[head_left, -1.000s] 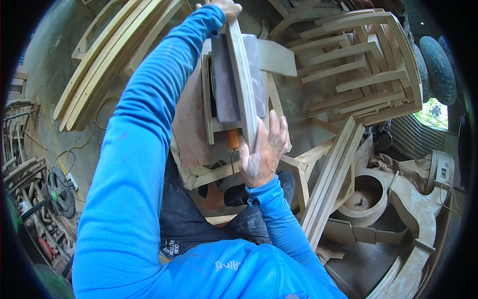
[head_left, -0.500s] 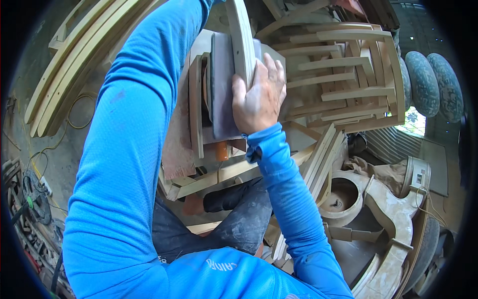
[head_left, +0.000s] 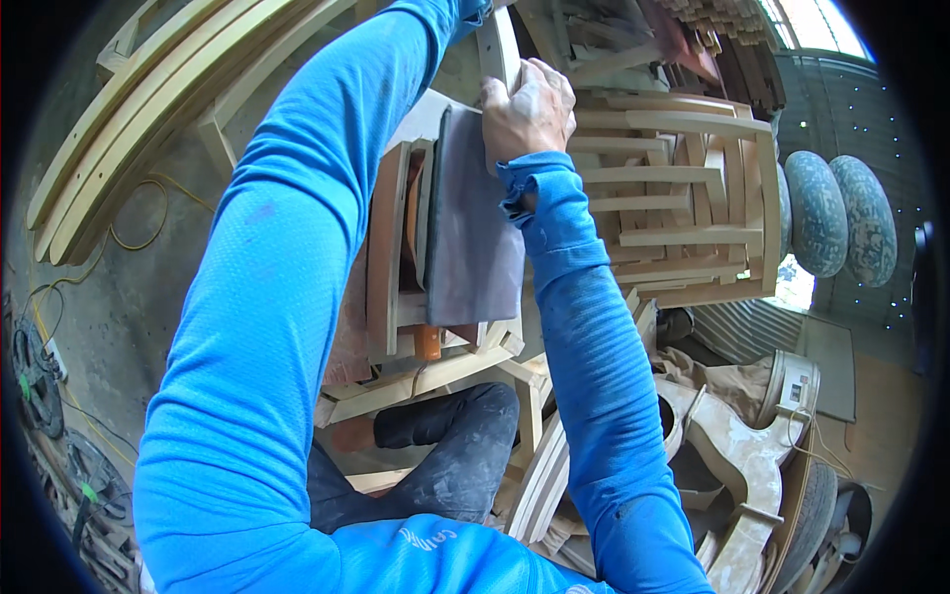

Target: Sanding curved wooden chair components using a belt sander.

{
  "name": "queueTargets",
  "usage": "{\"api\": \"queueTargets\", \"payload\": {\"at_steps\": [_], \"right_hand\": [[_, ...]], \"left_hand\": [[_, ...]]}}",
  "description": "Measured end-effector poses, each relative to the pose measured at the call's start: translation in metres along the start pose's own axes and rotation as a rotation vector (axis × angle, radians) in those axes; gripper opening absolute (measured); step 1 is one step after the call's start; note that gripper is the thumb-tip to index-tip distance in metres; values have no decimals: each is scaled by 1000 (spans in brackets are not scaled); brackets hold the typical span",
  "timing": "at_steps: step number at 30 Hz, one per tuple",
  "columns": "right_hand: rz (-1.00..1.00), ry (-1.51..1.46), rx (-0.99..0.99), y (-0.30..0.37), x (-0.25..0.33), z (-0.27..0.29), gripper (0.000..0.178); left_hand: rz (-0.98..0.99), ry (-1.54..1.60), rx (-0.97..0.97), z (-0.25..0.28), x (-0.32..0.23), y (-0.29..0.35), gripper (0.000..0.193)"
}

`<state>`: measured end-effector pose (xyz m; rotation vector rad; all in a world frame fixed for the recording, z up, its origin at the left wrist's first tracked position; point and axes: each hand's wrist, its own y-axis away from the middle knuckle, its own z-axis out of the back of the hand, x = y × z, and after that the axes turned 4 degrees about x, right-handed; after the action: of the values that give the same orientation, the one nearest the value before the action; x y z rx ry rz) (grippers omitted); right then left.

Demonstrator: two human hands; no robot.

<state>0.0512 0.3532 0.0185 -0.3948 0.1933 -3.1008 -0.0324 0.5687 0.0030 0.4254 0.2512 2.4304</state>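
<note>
My right hand [head_left: 529, 107] is closed round the near end of a pale curved wooden bar [head_left: 498, 49] close to the top of the picture. Beneath the wrist stretches a wide purple-grey belt [head_left: 475, 238], which looks like a sanding belt. It runs on a wooden-framed stand [head_left: 386, 257] with an orange part [head_left: 427, 343] low on its near side. The bar's far end runs out of view. My left arm [head_left: 267, 267] reaches up to the upper edge, where its cuff shows beside the bar; the left hand lies beyond the picture.
On the right, a stack of curved wooden frame pieces [head_left: 693, 178] stands close to my forearm. Long curved boards [head_left: 148, 119] lean at upper left. A pale cast machine body [head_left: 742, 445] sits at lower right. Yellow cord [head_left: 148, 238] trails over the floor at left.
My right hand and the bar have moved up and away from me, baring more of the grey belt. The left arm has also reached farther, and the view has shifted slightly.
</note>
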Motion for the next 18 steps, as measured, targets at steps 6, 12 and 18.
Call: {"api": "queueTargets", "payload": {"at_steps": [6, 12, 18], "right_hand": [[1, -29, -66, 11, -3, -3, 59], [-39, 44, -67, 72, -14, 15, 54], [44, 11, -170, 163, -24, 16, 57]], "left_hand": [[-7, 15, 14, 2, -5, 8, 63], [514, 733, -377, -19, -95, 40, 70], [610, 971, -308, -1, -105, 106, 86]]}}
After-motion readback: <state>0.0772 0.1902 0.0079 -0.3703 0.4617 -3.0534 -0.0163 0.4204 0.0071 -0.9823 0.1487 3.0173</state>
